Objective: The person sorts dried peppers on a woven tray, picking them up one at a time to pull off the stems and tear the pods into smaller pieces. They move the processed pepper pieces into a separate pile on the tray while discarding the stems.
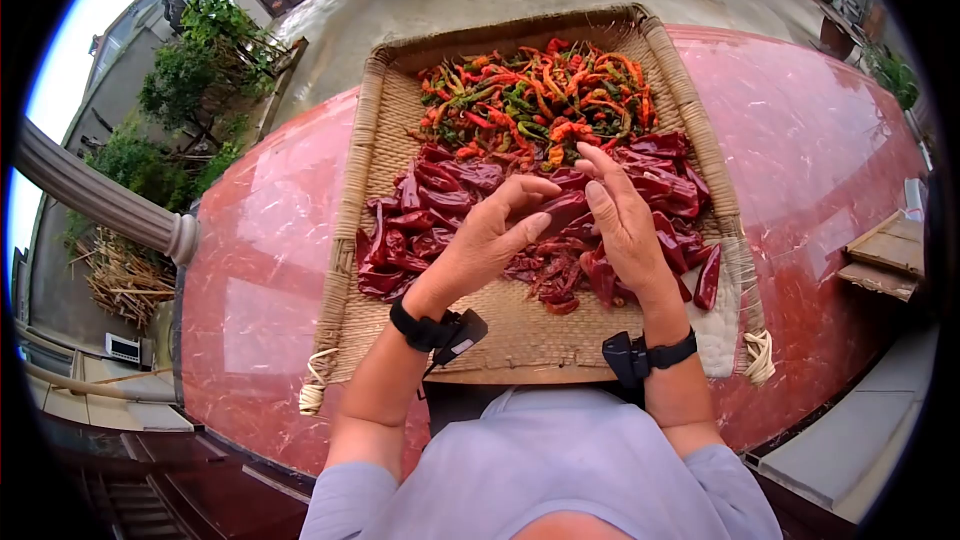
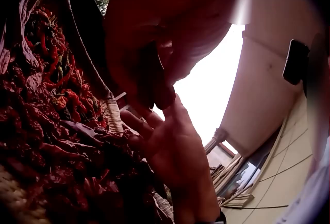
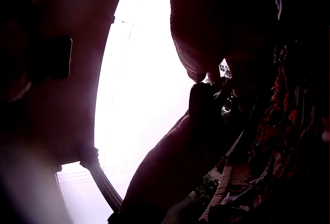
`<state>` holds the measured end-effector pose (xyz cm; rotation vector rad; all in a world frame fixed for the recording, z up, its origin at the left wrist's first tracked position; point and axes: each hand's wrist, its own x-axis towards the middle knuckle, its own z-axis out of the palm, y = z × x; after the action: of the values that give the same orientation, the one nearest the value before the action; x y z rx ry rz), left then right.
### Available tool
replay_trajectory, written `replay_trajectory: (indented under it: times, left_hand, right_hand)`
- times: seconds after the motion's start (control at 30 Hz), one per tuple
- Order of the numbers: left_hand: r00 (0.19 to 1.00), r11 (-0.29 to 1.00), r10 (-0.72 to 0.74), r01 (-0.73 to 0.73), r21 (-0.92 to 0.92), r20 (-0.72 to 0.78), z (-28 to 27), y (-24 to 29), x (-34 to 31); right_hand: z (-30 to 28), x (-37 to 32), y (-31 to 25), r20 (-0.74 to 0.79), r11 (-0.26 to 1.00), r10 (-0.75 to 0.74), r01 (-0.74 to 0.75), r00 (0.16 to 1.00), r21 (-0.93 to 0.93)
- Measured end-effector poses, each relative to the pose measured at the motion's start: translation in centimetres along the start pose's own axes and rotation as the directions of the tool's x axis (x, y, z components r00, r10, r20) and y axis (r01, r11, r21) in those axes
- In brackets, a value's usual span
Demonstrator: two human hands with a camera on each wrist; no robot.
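Observation:
A woven tray (image 1: 352, 240) holds a bed of dark red dried peppers (image 1: 435, 205) with a heap of thinner orange, red and green chilies (image 1: 530, 90) behind it. Over the red peppers my left hand (image 1: 475, 245) has its fingers bent and pinches a dark red pepper (image 1: 567, 210), which shows only as a dark shape in the left wrist view. Facing it, my right hand (image 1: 632, 230) has its fingers extended, with the thumb close by the pepper's far end. Deep shadow hides much of both hands in the wrist views.
The tray lies on a glossy red marbled table (image 1: 810, 170). A single pepper (image 1: 707, 278) lies on a pale patch at the tray's right. A wooden box (image 1: 888, 250) stands at the right. Shrubs (image 1: 185, 90) and a grey pillar (image 1: 110, 195) are at the left.

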<state>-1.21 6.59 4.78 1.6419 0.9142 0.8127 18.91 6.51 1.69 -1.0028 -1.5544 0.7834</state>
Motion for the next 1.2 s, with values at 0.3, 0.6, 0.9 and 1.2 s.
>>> replay_trajectory:
  times: [0.3, 0.6, 0.9, 1.2]
  left_hand:
    - [0.995, 0.975, -0.016, 0.038, 0.221, -0.101, 1.4, -1.4, 0.5]
    - [0.994, 0.922, 0.089, -0.107, 0.371, 0.064, 4.0, -2.2, 4.6]
    - [0.961, 0.385, 0.083, 0.213, 0.898, -0.263, -2.9, -7.8, 5.6]
    - [0.952, 0.005, 0.22, 0.219, 0.976, -0.215, -5.5, -10.7, 5.5]
  right_hand:
    - [-1.7, 0.0, -0.6, -0.397, 0.989, 0.061, -0.109, 0.916, -0.099]
    - [-4.1, 0.3, 1.1, -0.579, 0.942, 0.109, -0.271, 0.808, -0.199]
    - [-3.5, 0.1, 2.3, -0.609, 0.993, -0.024, -0.05, 0.793, -0.103]
    - [-2.6, -0.2, 1.3, -0.49, 0.975, -0.067, -0.047, 0.869, -0.217]
